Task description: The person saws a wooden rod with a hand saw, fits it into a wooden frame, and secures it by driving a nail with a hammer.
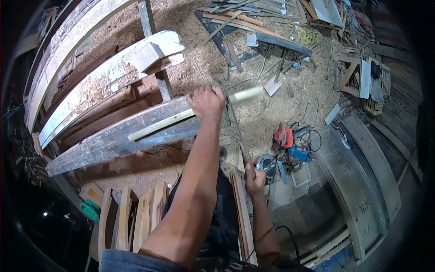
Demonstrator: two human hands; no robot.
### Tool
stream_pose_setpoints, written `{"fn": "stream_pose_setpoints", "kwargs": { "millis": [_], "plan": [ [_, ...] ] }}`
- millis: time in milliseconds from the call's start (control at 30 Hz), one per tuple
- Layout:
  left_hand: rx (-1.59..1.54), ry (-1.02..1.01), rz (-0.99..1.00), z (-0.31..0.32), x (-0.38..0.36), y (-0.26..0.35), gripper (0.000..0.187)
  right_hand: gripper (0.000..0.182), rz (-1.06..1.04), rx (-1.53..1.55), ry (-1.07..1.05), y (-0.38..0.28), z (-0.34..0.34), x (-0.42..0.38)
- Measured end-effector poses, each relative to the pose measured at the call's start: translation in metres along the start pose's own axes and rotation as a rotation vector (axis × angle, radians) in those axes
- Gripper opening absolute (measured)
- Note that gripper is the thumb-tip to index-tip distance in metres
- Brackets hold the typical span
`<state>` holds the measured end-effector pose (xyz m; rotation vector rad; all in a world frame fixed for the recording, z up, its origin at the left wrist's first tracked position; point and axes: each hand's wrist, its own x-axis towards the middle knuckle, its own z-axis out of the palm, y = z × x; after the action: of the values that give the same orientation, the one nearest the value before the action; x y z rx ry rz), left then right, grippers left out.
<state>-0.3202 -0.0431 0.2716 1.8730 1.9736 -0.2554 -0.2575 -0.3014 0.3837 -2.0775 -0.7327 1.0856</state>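
My left hand (207, 103) is closed over a pale wooden stick (165, 121), pressing it onto a worn plank bench (106, 140). The stick's lighter right end juts past the bench edge over the shavings. My right hand (255, 180) grips the dark handle of a handsaw (239, 128), its long narrow blade seen nearly edge-on. Close to my left fingers, the blade crosses the stick. How deep it sits in the wood cannot be made out.
Sawdust and offcuts cover the floor. Red (283, 135) and blue (297, 153) power tools with cords lie at right, beside a long grey panel frame (342, 158). Upright boards (123, 217) stand near my legs. A white-faced plank (108, 75) lies beyond the bench.
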Motion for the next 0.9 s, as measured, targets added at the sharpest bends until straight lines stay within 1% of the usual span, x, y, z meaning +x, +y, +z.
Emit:
{"fn": "stream_pose_setpoints", "kwargs": {
  "millis": [33,67,100,133,200,233,267,300,333,367,433,467,500,567,600,667,800,900],
  "plan": [
    [0.001,-0.002,-0.006,-0.003,-0.001,0.001,0.044,0.051,0.142,-0.049,-0.038,0.018,0.0,-0.001],
    [-0.016,-0.033,-0.042,-0.009,0.002,0.005,0.045,0.051,0.102,-0.025,0.009,0.05,0.0,0.006],
    [-0.031,-0.071,-0.084,-0.011,0.001,0.006,0.045,0.052,0.206,0.11,-0.013,0.066,-0.005,0.016],
    [-0.029,-0.073,-0.098,-0.012,0.0,0.006,0.045,0.052,0.203,0.138,-0.047,0.053,-0.017,0.026],
    [-0.019,-0.073,-0.061,-0.014,-0.001,0.006,0.044,0.052,0.199,0.177,-0.075,0.025,-0.03,0.032],
    [-0.017,-0.075,-0.057,-0.013,-0.004,0.005,0.044,0.053,0.153,0.133,-0.102,0.012,-0.032,0.027],
    [0.01,-0.072,0.013,-0.013,0.0,0.005,0.044,0.054,0.089,0.088,-0.125,0.007,-0.031,0.03],
    [0.041,-0.08,0.079,-0.014,-0.001,0.003,0.044,0.052,0.165,0.174,-0.141,0.039,-0.021,0.013],
    [0.0,-0.071,0.151,-0.012,0.0,-0.003,0.044,0.051,0.141,0.166,-0.112,0.04,-0.012,-0.002],
    [0.0,-0.066,0.153,-0.012,-0.003,-0.003,0.044,0.051,0.105,0.162,-0.079,0.036,0.002,-0.01],
    [-0.026,-0.045,0.091,-0.014,-0.003,0.0,0.043,0.05,0.155,0.213,-0.016,0.027,0.022,-0.014],
    [-0.086,-0.021,0.055,-0.012,-0.002,0.001,0.045,0.05,0.174,0.255,0.029,0.033,0.033,-0.014],
    [-0.083,-0.014,0.055,-0.012,-0.002,-0.001,0.045,0.05,0.17,0.261,0.026,0.028,0.031,-0.014],
    [-0.145,0.026,-0.009,-0.011,0.005,-0.004,0.048,0.051,0.16,0.217,0.057,0.016,0.031,-0.012],
    [-0.141,0.031,-0.008,-0.013,0.007,-0.003,0.048,0.051,0.144,0.197,0.025,0.021,0.028,-0.017],
    [-0.064,-0.01,-0.07,-0.012,0.008,0.002,0.051,0.051,0.133,0.223,0.007,0.03,0.028,-0.021],
    [-0.064,-0.064,-0.105,-0.015,0.003,0.007,0.052,0.052,0.106,0.257,-0.012,0.022,0.029,-0.009],
    [-0.056,-0.035,-0.097,-0.012,0.007,0.004,0.052,0.052,0.123,0.275,0.017,0.033,0.04,-0.008]
  ]
}}
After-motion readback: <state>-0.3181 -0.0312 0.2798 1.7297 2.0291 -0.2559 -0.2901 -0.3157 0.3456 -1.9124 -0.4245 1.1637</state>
